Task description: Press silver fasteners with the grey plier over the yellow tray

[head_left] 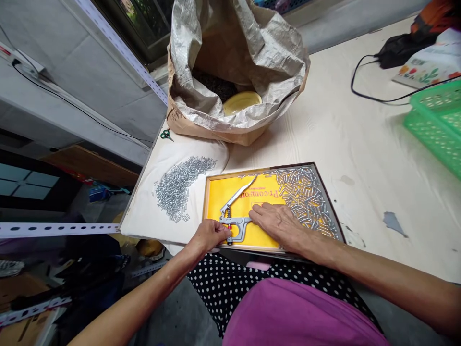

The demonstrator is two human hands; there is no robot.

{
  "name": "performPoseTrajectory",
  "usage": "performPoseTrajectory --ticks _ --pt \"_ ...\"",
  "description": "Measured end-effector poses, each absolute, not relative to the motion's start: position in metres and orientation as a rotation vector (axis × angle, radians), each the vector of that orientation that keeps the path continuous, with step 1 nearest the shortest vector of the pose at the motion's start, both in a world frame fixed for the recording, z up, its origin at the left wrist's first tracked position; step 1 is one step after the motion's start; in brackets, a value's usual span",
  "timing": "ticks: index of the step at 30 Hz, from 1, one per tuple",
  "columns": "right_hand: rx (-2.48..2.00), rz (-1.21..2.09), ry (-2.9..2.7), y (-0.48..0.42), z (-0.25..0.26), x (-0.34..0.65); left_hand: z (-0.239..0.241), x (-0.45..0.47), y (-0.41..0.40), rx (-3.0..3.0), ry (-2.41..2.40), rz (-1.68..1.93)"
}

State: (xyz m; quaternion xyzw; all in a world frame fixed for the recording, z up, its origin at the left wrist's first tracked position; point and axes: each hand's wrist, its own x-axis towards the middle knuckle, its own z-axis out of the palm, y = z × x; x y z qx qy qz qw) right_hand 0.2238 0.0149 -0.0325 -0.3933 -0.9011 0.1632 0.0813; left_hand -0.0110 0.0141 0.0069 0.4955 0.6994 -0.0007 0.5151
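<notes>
A grey metal hand press (pixel 240 228) with a raised silver lever (pixel 239 193) and a spring sits at the left part of a shallow yellow-lined tray (pixel 214 192). My left hand (pixel 212 234) is closed, its fingertips pinched at the press's jaw beside a small red part. What lies between these fingertips is too small to make out. My right hand (pixel 275 222) rests over the tray with bent fingers closed at the end of the press's grey frame, hiding that end. Small silver metal pieces (pixel 306 197) fill the tray's right side.
More metal pieces (pixel 180 185) are heaped on a white cloth (pixel 144 206) at left. Green-handled scissors (pixel 166 135) lie behind them. A large open sack (pixel 230 127) holds a yellow bowl (pixel 243 102). A green basket (pixel 437 125) and black cable (pixel 378 99) are at right.
</notes>
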Motion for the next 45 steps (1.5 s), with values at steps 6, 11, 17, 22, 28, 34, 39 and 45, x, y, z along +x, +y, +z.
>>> performPoseTrajectory --ticks 6,11,17,22,28,34,39,45 --pt "-1.119 0.368 -2.646 0.038 -0.028 0.234 0.006 -0.010 0.009 1.202 1.670 0.049" --pt "-1.047 0.267 -2.754 0.073 -0.027 0.238 0.006 -0.010 0.006 1.217 1.674 0.081" --pt "-1.043 0.294 -2.808 0.084 -0.025 0.233 0.006 -0.009 0.005 1.212 1.706 0.097" --pt "-1.085 0.311 -2.835 0.077 -0.017 0.231 0.005 -0.009 0.005 1.160 1.722 0.100" --pt "-1.134 0.371 -2.831 0.067 -0.011 0.233 0.006 -0.012 0.000 1.282 1.775 0.068" --pt "-1.128 0.344 -2.793 0.055 -0.010 0.233 0.008 0.005 -0.013 2.108 1.666 0.320" --pt "-1.163 0.308 -2.772 0.050 -0.013 0.231 -0.003 0.029 0.018 2.490 1.394 0.152" --pt "-1.249 0.266 -2.735 0.046 -0.016 0.238 -0.006 0.034 0.037 2.536 1.327 0.002"
